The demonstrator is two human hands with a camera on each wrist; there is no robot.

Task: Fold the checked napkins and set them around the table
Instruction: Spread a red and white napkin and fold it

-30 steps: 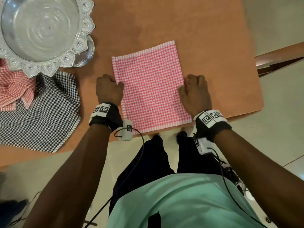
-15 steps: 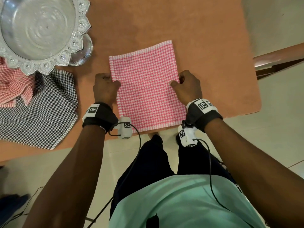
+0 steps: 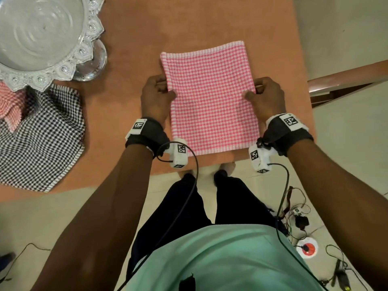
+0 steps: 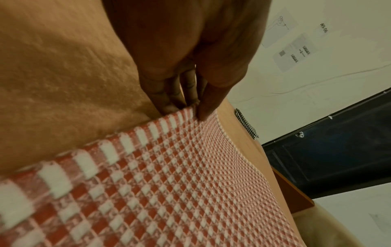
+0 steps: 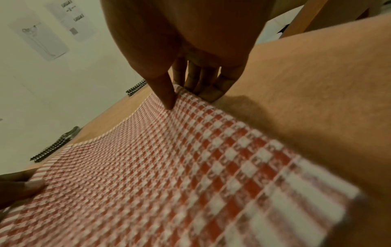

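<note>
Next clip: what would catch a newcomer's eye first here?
The pink checked napkin lying flat at the table's near edge, with the left hand and right hand pinching its side edges. Then the ornate silver bowl at far left, above a rumpled black checked napkin.

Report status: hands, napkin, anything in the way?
Left hand and right hand pinch pink checked napkin at its side edges. Napkin folded, flat on table. Nothing in the way.

Dining room — table, silver bowl
</note>
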